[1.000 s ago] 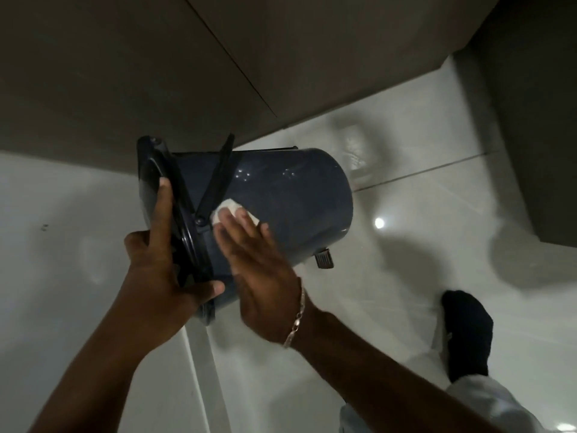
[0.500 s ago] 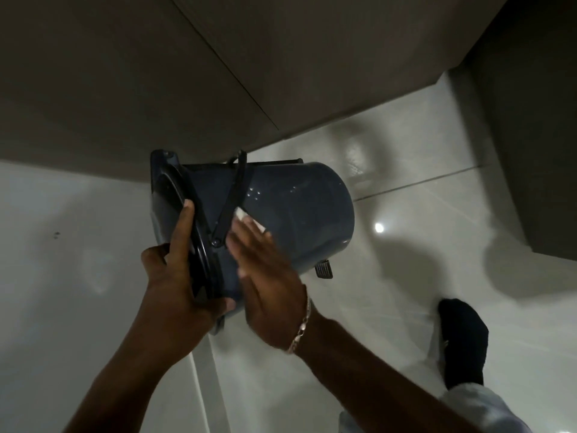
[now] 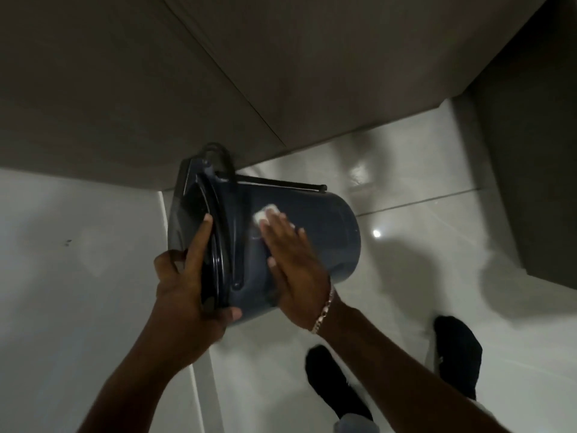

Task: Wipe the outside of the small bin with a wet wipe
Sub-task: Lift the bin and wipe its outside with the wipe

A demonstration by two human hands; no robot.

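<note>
While the small bin [image 3: 299,232] is held on its side in the air above the tiled floor [image 3: 437,170], its curved wall faces up for wiping. Left hand [image 3: 187,295] clamps the lid rim [image 3: 215,232], fingers curled around it, to steady it. Right hand [image 3: 296,270] lies flat, fingers spread, pressing the wet wipe [image 3: 265,214] onto the wall near the rim.

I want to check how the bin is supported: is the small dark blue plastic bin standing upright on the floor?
No: the small dark blue plastic bin is held tipped on its side above the glossy white floor by the left hand.
</note>
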